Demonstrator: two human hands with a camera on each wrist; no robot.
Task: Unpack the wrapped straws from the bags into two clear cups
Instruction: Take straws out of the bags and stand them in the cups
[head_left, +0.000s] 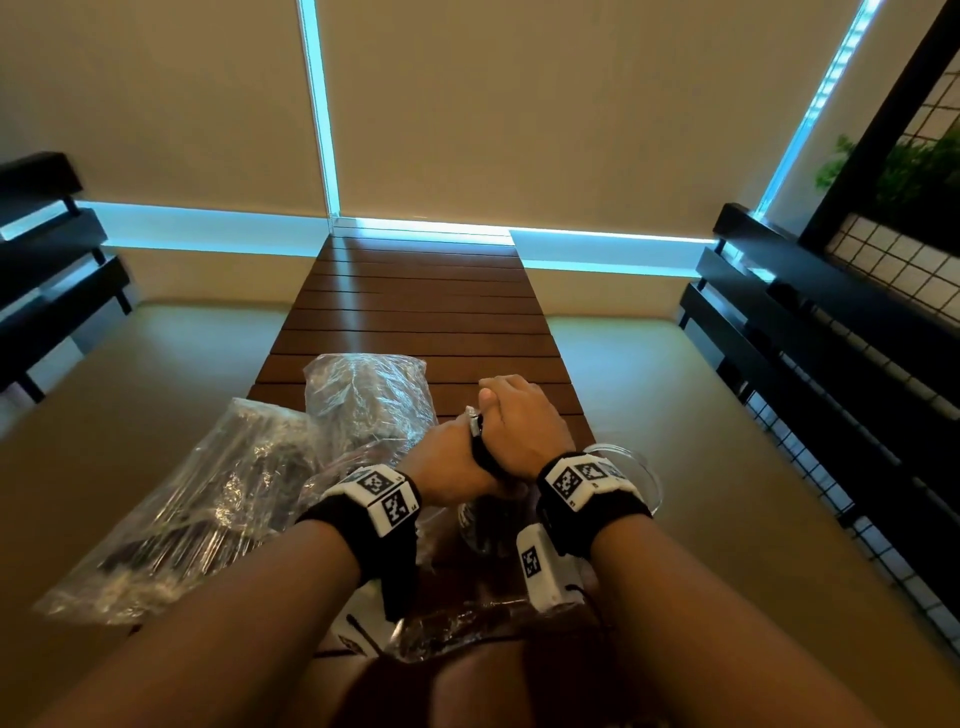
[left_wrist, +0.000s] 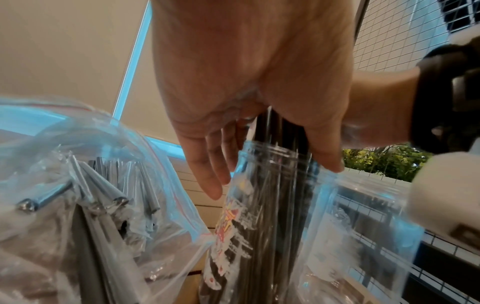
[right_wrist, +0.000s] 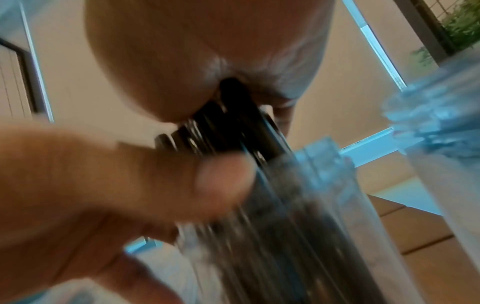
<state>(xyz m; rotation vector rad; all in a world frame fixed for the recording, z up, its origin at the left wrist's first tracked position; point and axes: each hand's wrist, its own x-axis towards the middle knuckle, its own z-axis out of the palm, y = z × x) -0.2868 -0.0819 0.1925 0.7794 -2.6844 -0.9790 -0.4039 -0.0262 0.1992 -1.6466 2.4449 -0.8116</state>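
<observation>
Stretching toward beige blinds (head_left: 519, 104), the slatted brown table (head_left: 426, 312) lies under the right hand (head_left: 519, 426) gripping straws (left_wrist: 275, 131), left hand (head_left: 452, 467) relaxed

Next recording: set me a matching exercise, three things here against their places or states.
Things: 1 clear plastic cup; 2 bundle of black wrapped straws; 3 clear zip bag of grey straws.
States: A gripped by the right hand; B lying on the brown slatted table's left side; C beside that hand's wrist.
Pairs: 1-C, 2-A, 3-B.
</observation>
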